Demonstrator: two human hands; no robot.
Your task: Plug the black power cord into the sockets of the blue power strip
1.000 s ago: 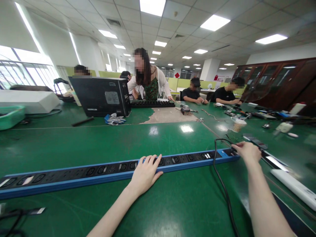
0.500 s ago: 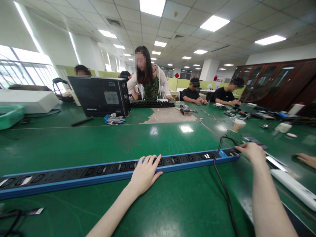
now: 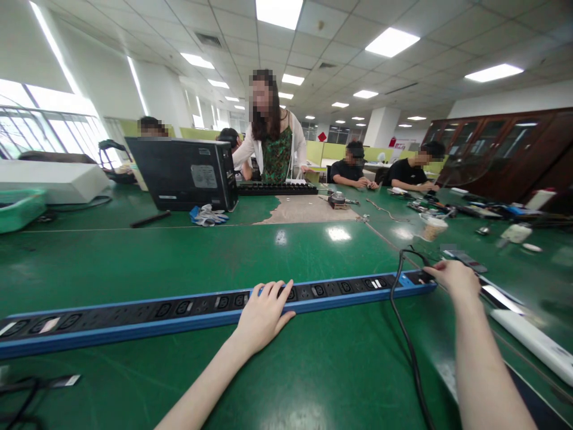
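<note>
A long blue power strip [image 3: 179, 327] with black sockets lies across the green table in front of me. My left hand [image 3: 264, 313] lies over its middle, fingers across the top and thumb along the near side. At the strip's right end, my right hand [image 3: 454, 278] is closed, its fingertips pinched where a black power cord [image 3: 409, 346] meets the end. From there the cord loops over the strip and hangs down toward the bottom edge. The fingers hide just how the cord's end sits.
Beyond the strip are a black computer case [image 3: 179, 176], blue-grey gloves [image 3: 208, 215] and a keyboard [image 3: 277, 189]. A white bar [image 3: 532, 346] lies to the right, near a plastic cup [image 3: 432, 227]. A co-worker [image 3: 277, 143] stands across the table; others sit farther back.
The co-worker across the table has straightened up and drawn an arm back. Another person's hand at the right edge has left the view. My hands stay almost the same.
</note>
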